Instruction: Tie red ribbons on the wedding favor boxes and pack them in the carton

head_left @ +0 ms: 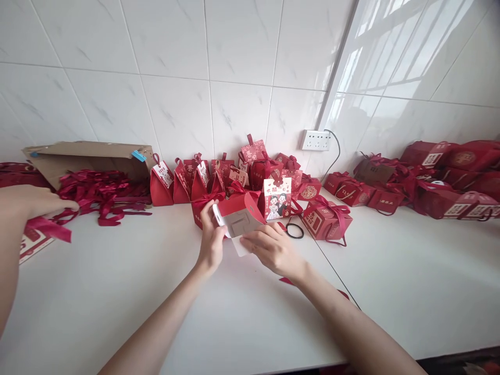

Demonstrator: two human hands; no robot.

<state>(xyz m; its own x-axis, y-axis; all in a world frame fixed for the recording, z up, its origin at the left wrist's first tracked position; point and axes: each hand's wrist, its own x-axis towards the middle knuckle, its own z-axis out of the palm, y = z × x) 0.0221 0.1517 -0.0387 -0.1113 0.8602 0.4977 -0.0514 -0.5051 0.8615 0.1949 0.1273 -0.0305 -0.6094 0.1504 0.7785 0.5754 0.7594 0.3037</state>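
Note:
My left hand point(211, 239) and my right hand point(271, 249) both grip a half-folded red paper gift box point(239, 219) over the white table point(117, 291), its grey-white inside facing me. My left fingers wrap its left edge; my right fingers press its lower right flap. Just behind it stands a box with a cartoon couple point(277, 198) printed on it. A black hair tie point(294, 230) lies on the table close to my right hand.
Finished red ribbon-tied boxes point(219, 177) crowd the back wall, with more point(429, 182) at the right. A cardboard box point(89, 156) spills red ribbons point(101, 195) at the left. Another person's hand point(35, 203) holds a ribbon at the far left. A wall socket point(315, 140) has a cable.

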